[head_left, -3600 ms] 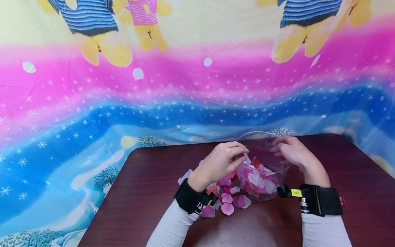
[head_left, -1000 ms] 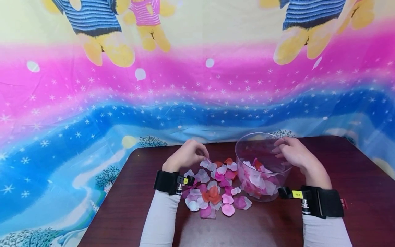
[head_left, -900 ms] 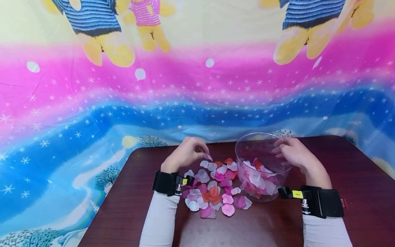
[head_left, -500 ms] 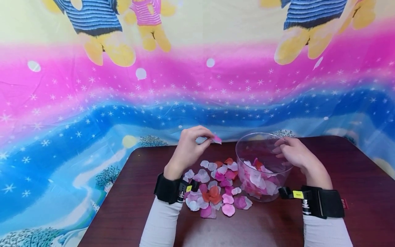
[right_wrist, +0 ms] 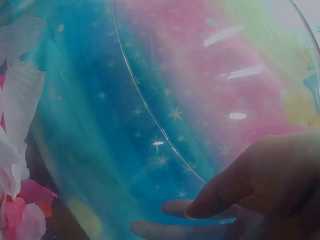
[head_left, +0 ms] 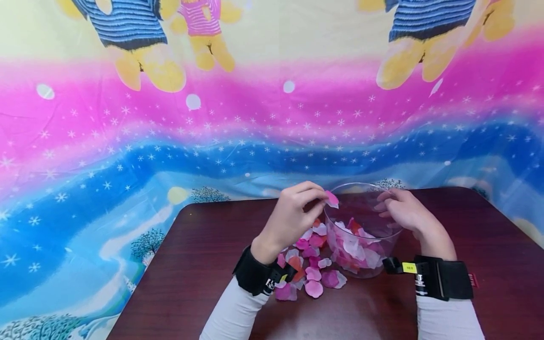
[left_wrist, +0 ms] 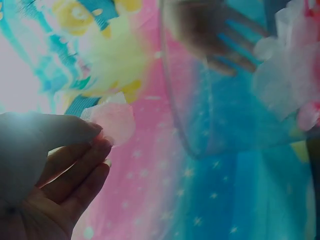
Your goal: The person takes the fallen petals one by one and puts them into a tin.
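My left hand (head_left: 297, 208) pinches a pink petal (head_left: 332, 198) between thumb and fingertips, right at the left rim of the clear round container (head_left: 340, 191). In the left wrist view the same petal (left_wrist: 115, 122) shows pale pink at my fingertips (left_wrist: 97, 145), with the container's clear wall (left_wrist: 200, 115) beside it. My right hand (head_left: 403, 210) grips the container's right rim; in the right wrist view its fingers (right_wrist: 240, 192) curl round the clear wall (right_wrist: 150, 115). Pink, white and red petals (head_left: 354, 245) lie inside the container.
A heap of loose petals (head_left: 312, 276) lies on the dark wooden table (head_left: 191, 264) left of the container, partly under my left wrist. A bright cartoon cloth (head_left: 170, 118) hangs behind the table. Black camera bands sit on both wrists.
My left hand picked a petal from the heap on the table, lifted it and carried it rightward to the container's rim. My right hand kept still on the container.
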Demonstrator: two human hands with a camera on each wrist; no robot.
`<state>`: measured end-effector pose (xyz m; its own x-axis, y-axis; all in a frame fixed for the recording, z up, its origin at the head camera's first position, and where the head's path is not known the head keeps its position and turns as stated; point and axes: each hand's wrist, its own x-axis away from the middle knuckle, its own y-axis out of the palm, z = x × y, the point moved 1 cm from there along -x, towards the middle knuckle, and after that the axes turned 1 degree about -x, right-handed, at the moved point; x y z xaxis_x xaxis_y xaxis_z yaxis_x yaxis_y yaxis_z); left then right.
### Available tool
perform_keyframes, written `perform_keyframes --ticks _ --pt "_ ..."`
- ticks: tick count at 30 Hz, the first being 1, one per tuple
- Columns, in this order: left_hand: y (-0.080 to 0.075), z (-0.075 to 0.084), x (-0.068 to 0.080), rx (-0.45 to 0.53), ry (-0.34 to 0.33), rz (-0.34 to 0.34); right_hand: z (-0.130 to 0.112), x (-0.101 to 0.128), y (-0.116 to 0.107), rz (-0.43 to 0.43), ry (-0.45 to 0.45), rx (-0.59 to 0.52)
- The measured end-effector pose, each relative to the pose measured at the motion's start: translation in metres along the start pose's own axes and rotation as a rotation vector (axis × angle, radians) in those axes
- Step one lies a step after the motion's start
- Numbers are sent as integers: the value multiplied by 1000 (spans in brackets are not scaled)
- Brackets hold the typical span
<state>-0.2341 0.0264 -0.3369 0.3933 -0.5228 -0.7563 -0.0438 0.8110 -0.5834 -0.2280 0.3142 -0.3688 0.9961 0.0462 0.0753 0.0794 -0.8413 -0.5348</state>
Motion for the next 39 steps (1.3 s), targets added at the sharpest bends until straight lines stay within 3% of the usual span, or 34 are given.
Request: perform_keyframes --ticks 9,18,22,32,39 --pt "25 4 1 -36 -10 -150 1 -1 0 2 -2 0" --pt "28 4 3 -94 -32 -268 2 -3 0 -6 -1 -12" --pt "21 1 2 -101 -36 -270 1 -2 0 -4 -5 -12" --pt "-15 -27 5 -90 -102 -141 0 -1 0 -5 -11 -13" --pt "-29 -55 16 -121 -252 -212 1 -2 1 -3 -10 -1"
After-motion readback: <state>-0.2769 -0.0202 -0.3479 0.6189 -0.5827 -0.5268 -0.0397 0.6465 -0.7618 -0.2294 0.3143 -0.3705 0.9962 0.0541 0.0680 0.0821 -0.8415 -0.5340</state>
